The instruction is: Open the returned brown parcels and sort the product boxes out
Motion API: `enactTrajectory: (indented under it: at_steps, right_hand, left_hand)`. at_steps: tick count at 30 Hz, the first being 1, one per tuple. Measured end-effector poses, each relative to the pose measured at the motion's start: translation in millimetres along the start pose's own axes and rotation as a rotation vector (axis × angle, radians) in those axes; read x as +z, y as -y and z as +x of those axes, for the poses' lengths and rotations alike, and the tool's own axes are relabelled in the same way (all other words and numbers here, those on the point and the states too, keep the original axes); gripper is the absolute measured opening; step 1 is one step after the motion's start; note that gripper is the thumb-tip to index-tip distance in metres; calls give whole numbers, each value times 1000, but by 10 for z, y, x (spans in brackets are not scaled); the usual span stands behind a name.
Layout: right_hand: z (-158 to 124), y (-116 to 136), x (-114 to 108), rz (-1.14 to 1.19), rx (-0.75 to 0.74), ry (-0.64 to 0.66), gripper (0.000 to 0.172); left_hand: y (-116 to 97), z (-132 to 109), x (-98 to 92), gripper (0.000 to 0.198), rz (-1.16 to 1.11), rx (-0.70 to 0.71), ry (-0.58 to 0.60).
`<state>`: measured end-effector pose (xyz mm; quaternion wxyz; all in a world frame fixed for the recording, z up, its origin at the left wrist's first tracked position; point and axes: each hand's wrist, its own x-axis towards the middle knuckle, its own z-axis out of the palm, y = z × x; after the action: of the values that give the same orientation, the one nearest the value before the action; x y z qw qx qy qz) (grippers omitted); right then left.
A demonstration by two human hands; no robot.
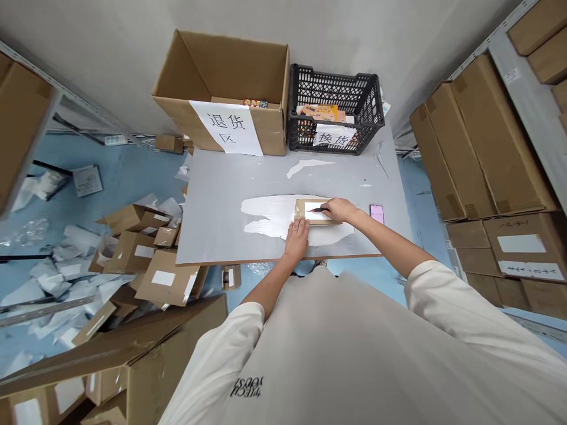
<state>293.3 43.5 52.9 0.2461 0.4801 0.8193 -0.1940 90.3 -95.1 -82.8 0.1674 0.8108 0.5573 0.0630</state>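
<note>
A small cardboard box [300, 208] lies on white wrapping sheet [266, 208] near the table's front edge. It has a white label on top and clear tape at its left end. My left hand [297, 237] steadies the box at its near side, fingers bent over the edge. In my right hand [339, 210] is a slim red-and-black tool [318, 209], its dark tip pointing left over the label. Whether it is a pen or a knife I cannot tell, nor whether the tip touches the label.
On the grey table [212, 206], a large open carton [270, 127] and a black plastic crate [370, 127] stand at the back. A phone [377, 213] lies at right; a torn paper scrap [305, 167] lies beyond the box. Discarded boxes [166, 277] crowd the floor at left. Stacked cartons [482, 141] flank the right.
</note>
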Motion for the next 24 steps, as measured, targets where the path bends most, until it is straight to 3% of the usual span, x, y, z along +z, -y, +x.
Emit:
enactTrajectory:
  at_steps: [12, 19, 24]
  right_hand:
    - [-181, -226, 113, 44, 76, 20, 43]
    - [-424, -759, 332, 161, 159, -13, 38]
    - [-616, -1056, 490, 192, 123, -43, 34]
  left_hand:
    - [-101, -15, -76, 89, 63, -61, 72]
    - [-97, 1, -40, 91, 36, -75, 65]
    - [-71, 50, -59, 97, 53, -62, 87]
